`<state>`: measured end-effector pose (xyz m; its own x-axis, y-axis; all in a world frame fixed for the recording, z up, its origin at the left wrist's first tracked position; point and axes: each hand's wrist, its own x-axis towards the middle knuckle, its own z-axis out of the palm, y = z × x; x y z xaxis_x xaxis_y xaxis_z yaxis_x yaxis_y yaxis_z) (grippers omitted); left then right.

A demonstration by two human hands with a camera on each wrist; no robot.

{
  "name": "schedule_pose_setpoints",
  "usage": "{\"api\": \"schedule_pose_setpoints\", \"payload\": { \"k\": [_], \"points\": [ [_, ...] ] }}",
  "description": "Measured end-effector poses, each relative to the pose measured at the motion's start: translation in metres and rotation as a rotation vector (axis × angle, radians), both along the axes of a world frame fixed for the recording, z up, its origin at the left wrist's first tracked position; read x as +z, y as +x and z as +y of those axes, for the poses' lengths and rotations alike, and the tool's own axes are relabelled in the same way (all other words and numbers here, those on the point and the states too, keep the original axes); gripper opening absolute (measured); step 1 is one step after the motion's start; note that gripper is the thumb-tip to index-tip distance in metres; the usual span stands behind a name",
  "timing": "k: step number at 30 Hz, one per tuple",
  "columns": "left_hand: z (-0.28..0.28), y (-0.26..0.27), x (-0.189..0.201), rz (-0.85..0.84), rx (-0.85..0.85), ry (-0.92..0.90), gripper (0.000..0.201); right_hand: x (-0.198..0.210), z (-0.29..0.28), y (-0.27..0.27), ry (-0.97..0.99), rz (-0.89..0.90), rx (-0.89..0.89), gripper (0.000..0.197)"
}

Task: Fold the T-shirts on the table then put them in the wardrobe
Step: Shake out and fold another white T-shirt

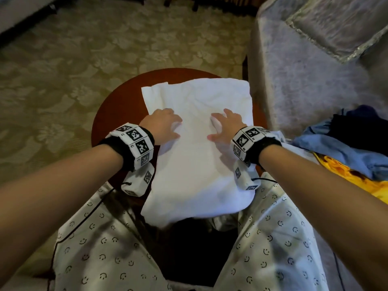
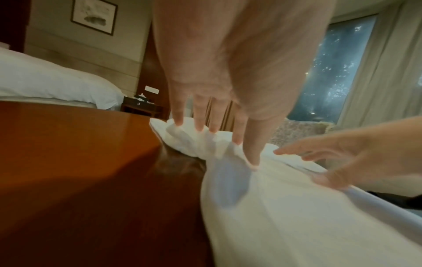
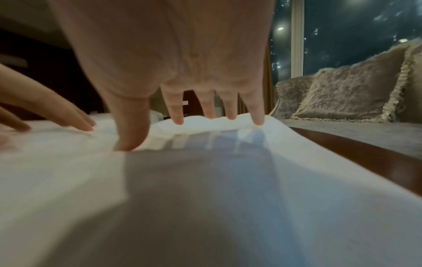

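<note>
While your left hand [image 1: 162, 124] and right hand [image 1: 225, 127] press flat, fingers spread, on the white T-shirt [image 1: 197, 156] lying over the round table [image 1: 109, 114], you're smoothing it mid-fold. Next comes folding its overhanging near end up; the unfolded pile [image 1: 346, 143] waits rightward.

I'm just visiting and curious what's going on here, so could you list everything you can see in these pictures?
T-shirt: one, white, spread on the table, near end hanging over the edge.
Table: one, round, reddish-brown wood, in front of the person.
Pile of clothes: one, blue, dark and yellow pieces, on the sofa to the right.
Sofa: one, grey, right of the table.
Cushion: at least one, grey with fringe, on the sofa.
Bed: one, white, left background.
Framed picture: one, on the wall above the bed.
Window: one, dark, behind the sofa.
Carpet: beige, patterned, on the floor.
Left hand: flat on the T-shirt's left side.
Right hand: flat on its right side.
</note>
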<state>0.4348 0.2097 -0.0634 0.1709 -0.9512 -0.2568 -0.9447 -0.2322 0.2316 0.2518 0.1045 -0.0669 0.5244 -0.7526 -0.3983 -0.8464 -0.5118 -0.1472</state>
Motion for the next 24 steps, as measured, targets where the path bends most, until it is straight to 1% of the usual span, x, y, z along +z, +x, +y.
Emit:
{"api": "schedule_pose_setpoints", "payload": {
  "k": [1, 2, 4, 5, 6, 8, 10, 12, 14, 16, 18, 19, 22, 24],
  "points": [
    [-0.001, 0.0, -0.002, 0.0, -0.01, 0.072, 0.053, -0.004, -0.001, 0.0, 0.011, 0.054, 0.037, 0.074],
    [-0.001, 0.001, -0.002, -0.015, -0.018, 0.127, 0.056, -0.005, -0.001, 0.0, 0.005, 0.086, 0.063, 0.072],
    [-0.003, 0.004, 0.001, -0.081, -0.031, 0.15, 0.05, 0.003, -0.006, 0.004, -0.022, 0.068, 0.058, 0.053],
    [-0.003, 0.007, 0.004, -0.082, -0.023, 0.147, 0.043, 0.008, -0.011, 0.007, -0.003, 0.043, 0.036, 0.045],
    [-0.002, 0.01, 0.006, -0.04, 0.005, 0.145, 0.038, 0.012, -0.014, 0.01, 0.017, 0.03, 0.019, 0.042],
    [-0.001, 0.021, 0.008, 0.117, 0.126, 0.101, 0.031, 0.009, -0.018, 0.015, -0.033, 0.021, -0.011, 0.044],
    [0.002, 0.037, 0.006, 0.208, 0.29, -0.009, 0.03, -0.003, -0.015, 0.018, -0.126, -0.006, -0.018, 0.055],
    [0.004, 0.052, 0.002, 0.203, 0.435, -0.069, 0.041, -0.017, -0.015, 0.021, -0.091, -0.004, 0.012, 0.071],
    [0.003, 0.061, -0.004, 0.217, 0.513, -0.072, 0.056, -0.019, -0.019, 0.026, 0.022, 0.058, 0.026, 0.082],
    [-0.001, 0.062, -0.008, 0.256, 0.555, -0.101, 0.064, -0.014, -0.027, 0.031, 0.082, 0.119, 0.038, 0.087],
    [-0.01, 0.06, -0.01, 0.284, 0.57, -0.115, 0.067, -0.008, -0.03, 0.037, 0.074, 0.147, 0.059, 0.09],
    [-0.015, 0.058, -0.01, 0.278, 0.563, -0.091, 0.07, -0.006, -0.03, 0.039, 0.068, 0.16, 0.066, 0.091],
    [-0.028, 0.052, -0.01, 0.157, 0.522, 0.037, 0.075, -0.003, -0.032, 0.043, 0.063, 0.204, 0.082, 0.094],
    [-0.032, 0.051, -0.011, 0.12, 0.517, 0.039, 0.07, -0.002, -0.032, 0.045, 0.057, 0.217, 0.082, 0.094]
  ]
}}
